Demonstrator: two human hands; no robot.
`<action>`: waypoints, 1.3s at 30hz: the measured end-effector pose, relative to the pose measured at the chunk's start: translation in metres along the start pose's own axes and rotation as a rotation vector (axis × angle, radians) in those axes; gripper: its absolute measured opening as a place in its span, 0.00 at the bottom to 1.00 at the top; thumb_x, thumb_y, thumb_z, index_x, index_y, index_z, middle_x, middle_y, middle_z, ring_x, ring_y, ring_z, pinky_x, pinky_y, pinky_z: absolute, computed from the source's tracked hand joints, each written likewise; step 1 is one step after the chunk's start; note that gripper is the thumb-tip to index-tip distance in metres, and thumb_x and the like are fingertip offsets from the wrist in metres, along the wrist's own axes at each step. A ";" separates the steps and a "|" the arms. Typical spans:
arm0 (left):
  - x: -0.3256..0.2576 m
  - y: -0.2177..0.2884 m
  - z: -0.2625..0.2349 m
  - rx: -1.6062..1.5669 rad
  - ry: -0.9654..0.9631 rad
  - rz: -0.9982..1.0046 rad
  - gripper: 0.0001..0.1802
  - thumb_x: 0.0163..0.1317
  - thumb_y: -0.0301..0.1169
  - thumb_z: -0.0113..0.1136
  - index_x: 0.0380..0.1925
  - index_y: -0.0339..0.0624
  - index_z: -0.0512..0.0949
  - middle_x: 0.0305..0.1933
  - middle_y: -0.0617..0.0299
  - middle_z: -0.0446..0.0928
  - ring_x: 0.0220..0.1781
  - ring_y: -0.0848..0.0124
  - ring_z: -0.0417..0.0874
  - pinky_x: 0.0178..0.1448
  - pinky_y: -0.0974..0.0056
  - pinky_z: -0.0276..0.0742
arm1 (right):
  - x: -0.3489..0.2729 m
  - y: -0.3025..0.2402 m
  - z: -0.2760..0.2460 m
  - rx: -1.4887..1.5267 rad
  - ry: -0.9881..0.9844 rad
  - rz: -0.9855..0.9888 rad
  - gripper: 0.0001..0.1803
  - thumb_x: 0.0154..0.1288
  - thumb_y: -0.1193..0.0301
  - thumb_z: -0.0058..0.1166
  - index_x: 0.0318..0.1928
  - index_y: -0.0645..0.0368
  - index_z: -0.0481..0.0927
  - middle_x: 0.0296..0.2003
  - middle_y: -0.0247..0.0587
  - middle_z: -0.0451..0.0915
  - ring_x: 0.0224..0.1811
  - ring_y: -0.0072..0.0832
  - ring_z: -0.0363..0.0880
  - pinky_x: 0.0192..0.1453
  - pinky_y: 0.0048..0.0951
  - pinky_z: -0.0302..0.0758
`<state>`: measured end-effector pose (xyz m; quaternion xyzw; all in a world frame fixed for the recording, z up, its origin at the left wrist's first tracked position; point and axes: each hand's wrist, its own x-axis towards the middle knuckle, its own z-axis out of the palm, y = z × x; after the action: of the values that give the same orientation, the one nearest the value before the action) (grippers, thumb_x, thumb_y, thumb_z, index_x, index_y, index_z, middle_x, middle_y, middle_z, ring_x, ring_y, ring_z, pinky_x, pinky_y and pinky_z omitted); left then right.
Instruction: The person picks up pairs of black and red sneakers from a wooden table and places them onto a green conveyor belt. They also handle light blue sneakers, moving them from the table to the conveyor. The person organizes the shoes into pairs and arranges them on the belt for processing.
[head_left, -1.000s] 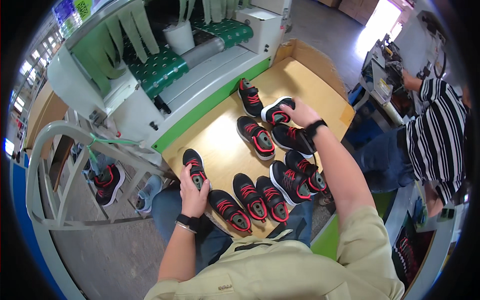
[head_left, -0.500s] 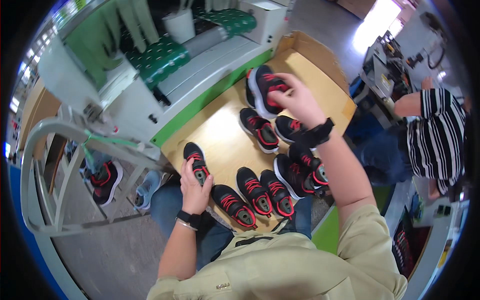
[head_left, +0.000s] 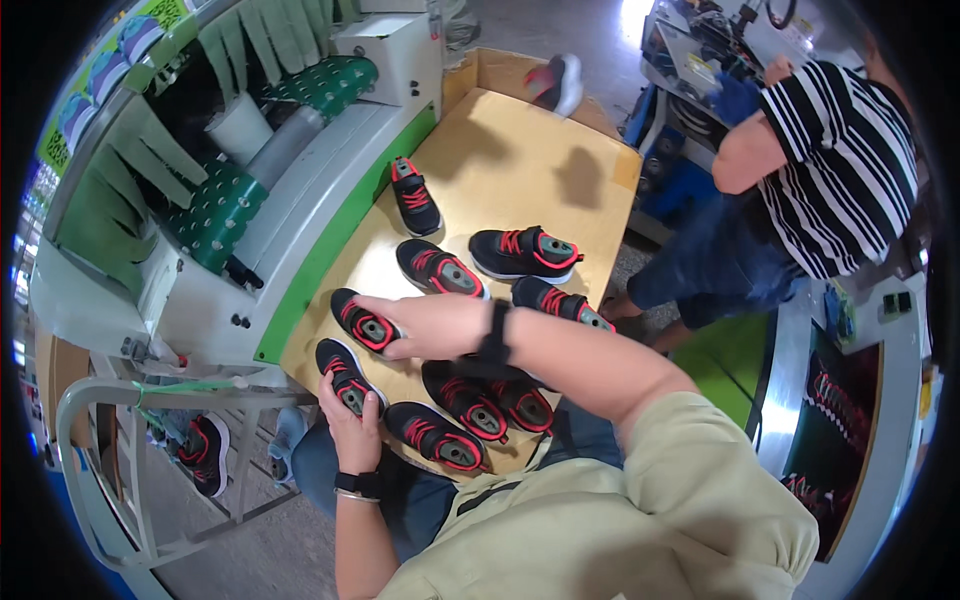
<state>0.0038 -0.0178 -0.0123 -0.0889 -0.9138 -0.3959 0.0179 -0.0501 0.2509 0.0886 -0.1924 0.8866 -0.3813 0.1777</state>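
Several black sneakers with red laces and red-edged collars lie on a wooden tabletop (head_left: 500,140). My left hand (head_left: 350,430) wraps round the heel of one sneaker (head_left: 343,364) at the table's near left corner. Just beyond it, my right hand (head_left: 435,325) reaches across with thumb and fingers round another sneaker (head_left: 360,315). Other sneakers sit close by: one (head_left: 436,437) near my lap, one (head_left: 525,253) in the middle and one (head_left: 414,198) by the green edge. A blurred sneaker (head_left: 560,84) is in the air near the far cardboard edge, its shadow on the tabletop.
A machine (head_left: 330,170) with a green studded roller and hanging strips flanks the table's left. Cardboard (head_left: 500,70) borders the far end. A grey metal rack (head_left: 100,390) holding shoes stands at lower left. A person in a striped shirt (head_left: 840,160) works at the right.
My right hand has let go of the sneaker it held at the far side and come back to one beside my left hand. The released sneaker is in the air. The view has shifted.
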 end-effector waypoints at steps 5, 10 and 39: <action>0.000 0.008 -0.003 -0.002 -0.005 -0.020 0.41 0.66 0.35 0.65 0.73 0.33 0.57 0.74 0.37 0.62 0.75 0.41 0.64 0.79 0.46 0.59 | -0.105 0.001 -0.086 0.036 0.146 0.079 0.32 0.73 0.56 0.61 0.69 0.61 0.73 0.57 0.54 0.83 0.57 0.43 0.84 0.61 0.38 0.79; 0.002 0.008 -0.002 0.010 -0.014 0.001 0.41 0.65 0.35 0.65 0.73 0.32 0.56 0.74 0.35 0.61 0.75 0.40 0.63 0.79 0.46 0.59 | -0.154 0.030 -0.153 -0.336 0.404 0.343 0.29 0.69 0.59 0.64 0.65 0.61 0.77 0.56 0.51 0.84 0.56 0.42 0.84 0.59 0.38 0.80; 0.002 0.011 -0.005 -0.072 -0.095 -0.115 0.42 0.68 0.31 0.59 0.76 0.33 0.51 0.77 0.38 0.55 0.79 0.45 0.58 0.83 0.50 0.50 | -0.127 0.284 -0.143 0.449 0.761 0.489 0.25 0.76 0.80 0.42 0.71 0.60 0.73 0.58 0.45 0.84 0.55 0.31 0.84 0.58 0.30 0.79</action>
<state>0.0036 -0.0142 -0.0005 -0.0554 -0.9024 -0.4243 -0.0513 -0.0647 0.5790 -0.0090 0.2164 0.8037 -0.5531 -0.0371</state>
